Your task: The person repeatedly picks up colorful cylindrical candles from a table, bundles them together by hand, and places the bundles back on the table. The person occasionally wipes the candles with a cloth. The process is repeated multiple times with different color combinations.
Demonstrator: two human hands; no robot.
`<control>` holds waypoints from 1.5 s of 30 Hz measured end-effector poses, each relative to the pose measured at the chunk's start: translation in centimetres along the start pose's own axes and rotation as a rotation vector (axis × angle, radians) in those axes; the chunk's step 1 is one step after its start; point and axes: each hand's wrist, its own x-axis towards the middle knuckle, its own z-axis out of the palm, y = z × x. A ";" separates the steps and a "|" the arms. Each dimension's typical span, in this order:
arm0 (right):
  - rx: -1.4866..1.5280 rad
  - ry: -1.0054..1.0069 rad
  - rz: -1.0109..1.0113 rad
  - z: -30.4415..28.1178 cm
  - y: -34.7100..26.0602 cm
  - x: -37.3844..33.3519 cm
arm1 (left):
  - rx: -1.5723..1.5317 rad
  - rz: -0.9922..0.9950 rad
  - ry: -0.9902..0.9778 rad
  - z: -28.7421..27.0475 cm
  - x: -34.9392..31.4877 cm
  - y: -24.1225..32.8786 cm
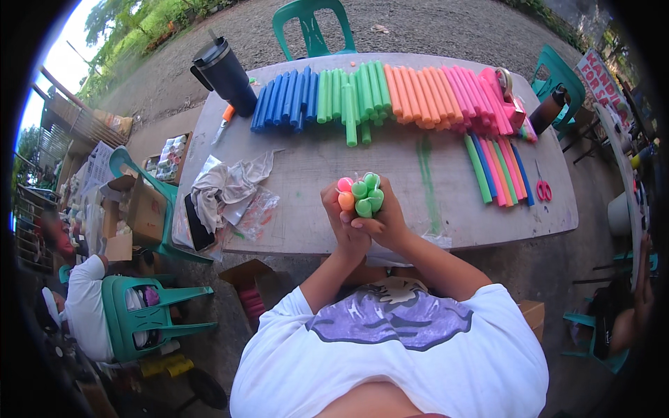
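Before my chest, at the table's near edge, my two hands are close together around upright candles with wicks at their tips. My left hand (336,214) is closed about a pink candle (345,184) and an orange candle (346,201). Fingers of my right hand (391,221) wrap several green candles (368,194). The lower parts of the candles are hidden by my hands. Across the far side of the table lie rows of blue candles (284,99), green candles (354,97), orange candles (423,94) and pink candles (477,97), side by side.
On the table (313,233) are a dark tumbler (228,78), an orange-handled knife (226,120), crumpled cloth (226,184), a phone-like black object (198,224), mixed candles (499,171), scissors (543,187), a tape roll (504,82) and a dark bottle (548,109). A person (89,306) sits left.
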 end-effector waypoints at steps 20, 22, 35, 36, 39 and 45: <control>0.139 0.087 -0.096 1.0 0.9 -0.5 | -0.344 -0.053 0.045 1.6 -2.4 -1.7; 0.142 0.076 -0.069 1.0 0.9 -0.6 | -0.307 -0.022 0.027 1.5 -2.2 -2.0; 0.059 -0.164 0.182 -1.9 -0.3 -0.5 | 0.151 0.189 -0.381 -2.6 -0.2 -2.4; -0.065 -0.181 0.181 -2.1 -0.9 -0.3 | 0.247 0.209 -0.497 -3.4 0.2 -2.3; -0.148 -0.263 0.125 -2.6 -0.5 0.7 | 0.218 0.230 -0.436 -3.6 1.1 -1.1; -0.397 -0.016 0.195 -2.1 -2.4 10.0 | 0.057 -0.214 -0.091 -6.1 0.9 -2.3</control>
